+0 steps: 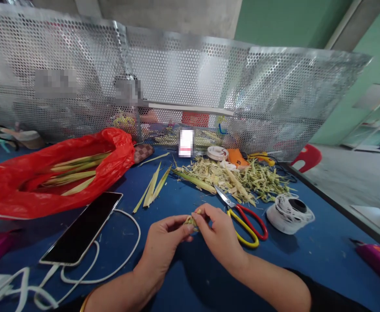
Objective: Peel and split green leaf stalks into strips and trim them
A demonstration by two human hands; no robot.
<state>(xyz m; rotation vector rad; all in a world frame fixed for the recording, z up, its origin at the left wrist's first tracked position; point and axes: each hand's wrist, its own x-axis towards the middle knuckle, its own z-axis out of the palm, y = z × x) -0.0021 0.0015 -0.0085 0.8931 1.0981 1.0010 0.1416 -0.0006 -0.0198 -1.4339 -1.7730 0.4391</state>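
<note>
My left hand [164,245] and my right hand [217,236] meet above the blue table [307,255], both pinching a small folded piece of green-yellow leaf [190,222] between their fingertips. Both hands are closed on it. Scissors with red and yellow handles [246,221] lie just right of my right hand, blades pointing up and left. A few loose leaf strips [152,188] lie on the table beyond my hands.
A red plastic bag [24,190] holding long leaves lies at left. A phone [84,227] with a white cable rests near my left arm. A heap of leaf scraps [238,177], a white tape roll [289,212] and a perforated metal screen [190,82] stand beyond.
</note>
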